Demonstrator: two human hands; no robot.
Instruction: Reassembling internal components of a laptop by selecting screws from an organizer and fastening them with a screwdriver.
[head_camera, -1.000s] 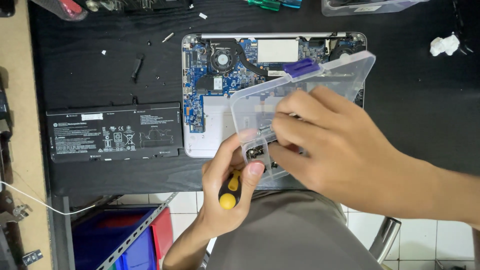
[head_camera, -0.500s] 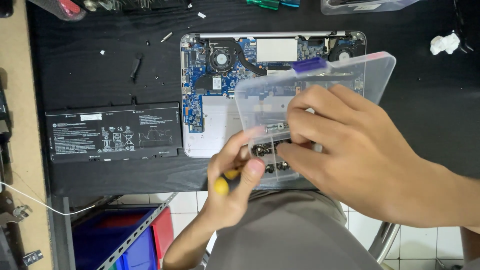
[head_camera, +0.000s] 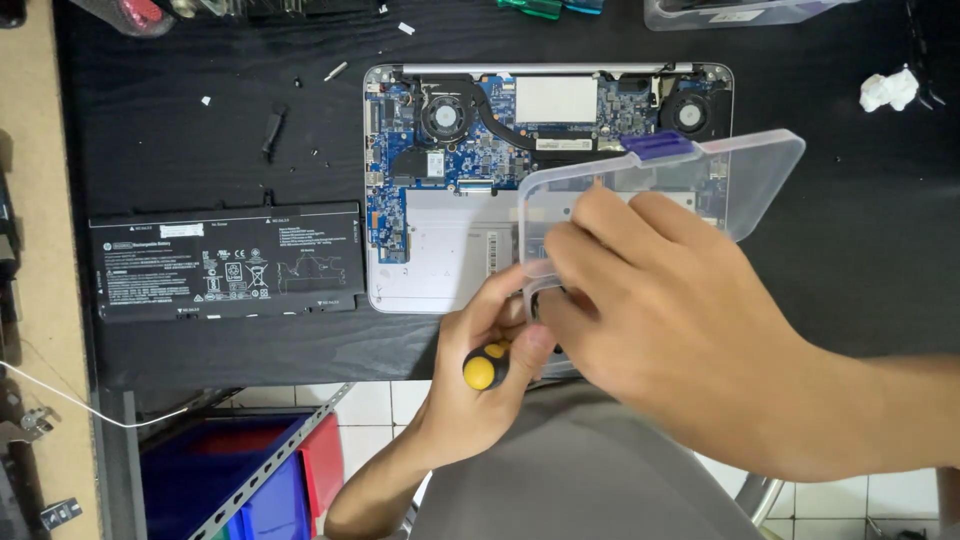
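A person's right hand (head_camera: 660, 330) reaches into a clear plastic parts box (head_camera: 700, 180) held at the near edge of a black bench (head_camera: 850, 280), its hinged lid with a purple latch (head_camera: 657, 146) standing open over the right half of an opened laptop (head_camera: 440, 270). The fingers curl down inside the box; whether they pinch anything cannot be told. The left hand (head_camera: 480, 370) steadies the box's near left corner with thumb and forefinger while the other fingers clench a screwdriver with a yellow-and-black handle (head_camera: 483, 367). The box looks light, thin-walled and somewhat flexible, with smooth sides likely to slip, so a hold on the base at a corner, not on the lid, seems safest; tipped, it would probably spill its small contents. To the left of the laptop lies a flat black battery (head_camera: 225, 262), with loose screws (head_camera: 336, 70) scattered farther back.
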